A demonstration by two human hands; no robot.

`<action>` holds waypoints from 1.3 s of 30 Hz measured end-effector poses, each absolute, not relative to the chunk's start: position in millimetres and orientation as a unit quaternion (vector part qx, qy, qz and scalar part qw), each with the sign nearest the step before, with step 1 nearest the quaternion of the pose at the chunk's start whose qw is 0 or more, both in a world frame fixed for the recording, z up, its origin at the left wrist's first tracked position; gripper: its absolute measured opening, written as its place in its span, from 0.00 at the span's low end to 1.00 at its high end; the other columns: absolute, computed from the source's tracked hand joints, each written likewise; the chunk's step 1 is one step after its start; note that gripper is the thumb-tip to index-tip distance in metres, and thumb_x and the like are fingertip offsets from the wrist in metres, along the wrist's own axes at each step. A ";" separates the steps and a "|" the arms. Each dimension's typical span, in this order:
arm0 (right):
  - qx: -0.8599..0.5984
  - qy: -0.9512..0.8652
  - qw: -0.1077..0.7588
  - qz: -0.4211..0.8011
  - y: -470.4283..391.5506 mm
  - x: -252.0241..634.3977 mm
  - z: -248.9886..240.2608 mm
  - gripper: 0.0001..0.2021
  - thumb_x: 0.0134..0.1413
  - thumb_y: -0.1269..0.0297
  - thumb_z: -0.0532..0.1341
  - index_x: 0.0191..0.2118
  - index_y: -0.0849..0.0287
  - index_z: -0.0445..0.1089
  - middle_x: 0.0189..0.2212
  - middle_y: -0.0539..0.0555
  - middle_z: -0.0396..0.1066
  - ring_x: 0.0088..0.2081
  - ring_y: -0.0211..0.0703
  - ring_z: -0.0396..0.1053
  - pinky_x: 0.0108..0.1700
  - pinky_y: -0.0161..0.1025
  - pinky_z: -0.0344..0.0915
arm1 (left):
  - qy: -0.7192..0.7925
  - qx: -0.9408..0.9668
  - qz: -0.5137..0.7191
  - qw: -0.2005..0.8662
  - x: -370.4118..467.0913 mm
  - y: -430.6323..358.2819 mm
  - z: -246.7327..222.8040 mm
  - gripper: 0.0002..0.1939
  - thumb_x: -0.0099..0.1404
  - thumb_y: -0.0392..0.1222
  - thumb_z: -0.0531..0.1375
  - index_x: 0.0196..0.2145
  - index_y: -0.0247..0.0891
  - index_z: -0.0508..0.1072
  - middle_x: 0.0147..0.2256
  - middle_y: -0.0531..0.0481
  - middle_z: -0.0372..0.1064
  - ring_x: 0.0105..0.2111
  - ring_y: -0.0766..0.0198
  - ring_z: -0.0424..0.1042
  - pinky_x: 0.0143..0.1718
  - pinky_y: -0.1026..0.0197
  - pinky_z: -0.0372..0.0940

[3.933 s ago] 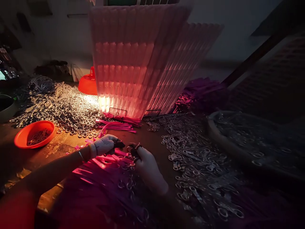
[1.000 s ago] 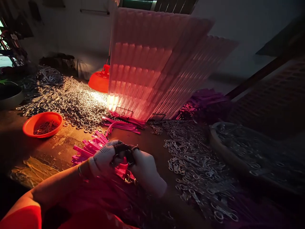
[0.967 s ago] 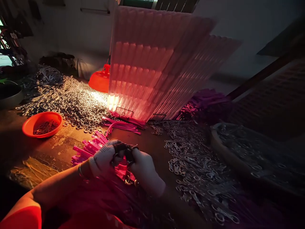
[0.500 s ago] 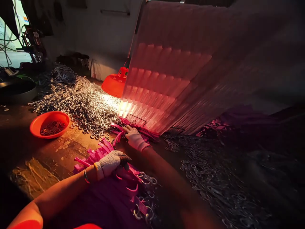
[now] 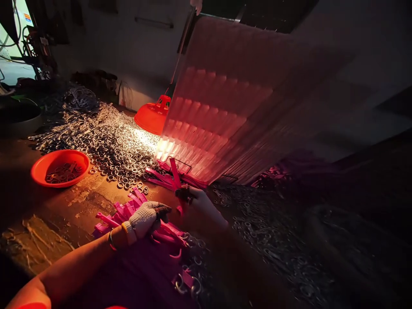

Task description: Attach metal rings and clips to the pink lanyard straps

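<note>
My right hand [image 5: 202,207], in a light glove with dark fingertips, is closed on a flat pink strap [image 5: 175,172]. The strap's upper end sticks up past the fingers, and a short piece shows below them. To its left, my left hand [image 5: 146,219], in a dotted white glove, lies over a heap of pink straps [image 5: 137,197]. Its fingers are bent together; whatever they hold is hidden. Metal rings [image 5: 179,283] hang on straps at the near end of the heap. More pink straps [image 5: 161,178] lie at the foot of the sheeted panel.
Behind my hands stands a large panel covered in clear sheeting [image 5: 209,116]. A red lamp [image 5: 153,116] lights a big pile of metal rings [image 5: 112,146]. An orange bowl [image 5: 80,169] with some rings sits at left. Metal hardware [image 5: 273,240] is spread in shadow at right.
My right hand has drawn back toward me from the straps by the panel, bringing one pink strap upright in its fingers. My left hand stays over the heap. The view has shifted slightly.
</note>
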State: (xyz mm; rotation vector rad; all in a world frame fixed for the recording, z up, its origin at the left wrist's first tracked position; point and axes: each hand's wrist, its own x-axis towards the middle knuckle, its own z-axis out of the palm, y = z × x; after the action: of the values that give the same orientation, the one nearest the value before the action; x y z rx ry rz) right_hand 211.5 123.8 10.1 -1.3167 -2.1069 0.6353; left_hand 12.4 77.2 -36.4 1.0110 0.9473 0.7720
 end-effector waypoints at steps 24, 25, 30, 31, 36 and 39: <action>-0.507 -0.612 0.361 0.487 41.5 209.9 18.9 0.13 0.49 0.54 0.64 0.26 0.60 0.74 0.20 0.48 0.63 0.26 0.37 0.56 0.30 0.37 0.55 | 0.377 0.447 0.412 0.699 29.1 74.5 -7.4 0.19 0.54 0.55 0.66 0.27 0.39 0.64 0.12 0.61 0.54 0.11 0.73 0.50 0.11 0.69 0.45; -0.506 -0.619 0.363 0.479 40.7 206.4 20.0 0.12 0.48 0.55 0.65 0.26 0.60 0.74 0.21 0.48 0.65 0.27 0.38 0.57 0.31 0.37 0.56 | 0.376 0.441 0.416 0.701 31.3 76.1 -8.7 0.19 0.54 0.55 0.65 0.27 0.39 0.63 0.12 0.61 0.54 0.11 0.73 0.50 0.11 0.68 0.44; -0.474 -0.671 0.411 0.395 31.1 196.8 23.3 0.11 0.53 0.57 0.63 0.35 0.57 0.78 0.43 0.56 0.75 0.44 0.48 0.69 0.47 0.43 0.65 | 0.366 0.438 0.458 0.681 29.1 92.3 7.9 0.15 0.54 0.51 0.64 0.28 0.39 0.64 0.14 0.61 0.54 0.12 0.74 0.50 0.14 0.69 0.46; -0.477 -0.669 0.437 0.366 27.8 199.5 23.3 0.11 0.54 0.56 0.63 0.36 0.56 0.79 0.48 0.57 0.74 0.49 0.50 0.69 0.51 0.45 0.64 | 0.364 0.441 0.472 0.671 25.0 97.0 19.1 0.14 0.54 0.49 0.64 0.30 0.38 0.66 0.14 0.61 0.54 0.12 0.74 0.50 0.14 0.69 0.45; -0.552 -0.543 0.523 0.358 7.4 234.4 11.8 0.13 0.53 0.54 0.64 0.41 0.55 0.79 0.39 0.57 0.78 0.42 0.51 0.72 0.46 0.47 0.68 | 0.374 0.581 0.546 0.474 11.0 115.8 87.1 0.12 0.57 0.44 0.65 0.37 0.36 0.74 0.23 0.55 0.69 0.18 0.73 0.58 0.19 0.69 0.52; -0.576 -0.466 0.534 0.407 -1.4 254.8 -5.6 0.16 0.48 0.55 0.66 0.41 0.57 0.79 0.33 0.56 0.78 0.35 0.49 0.72 0.39 0.45 0.69 | 0.373 0.741 0.447 0.335 28.2 118.2 93.0 0.07 0.60 0.41 0.62 0.36 0.37 0.77 0.28 0.51 0.72 0.25 0.69 0.65 0.28 0.67 0.58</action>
State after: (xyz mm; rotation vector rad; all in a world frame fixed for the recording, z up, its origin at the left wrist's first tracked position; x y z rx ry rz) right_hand 254.8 -1.4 -5.6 -1.3740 -1.1111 0.9700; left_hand 28.2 118.2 93.0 1.9328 0.9735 1.1657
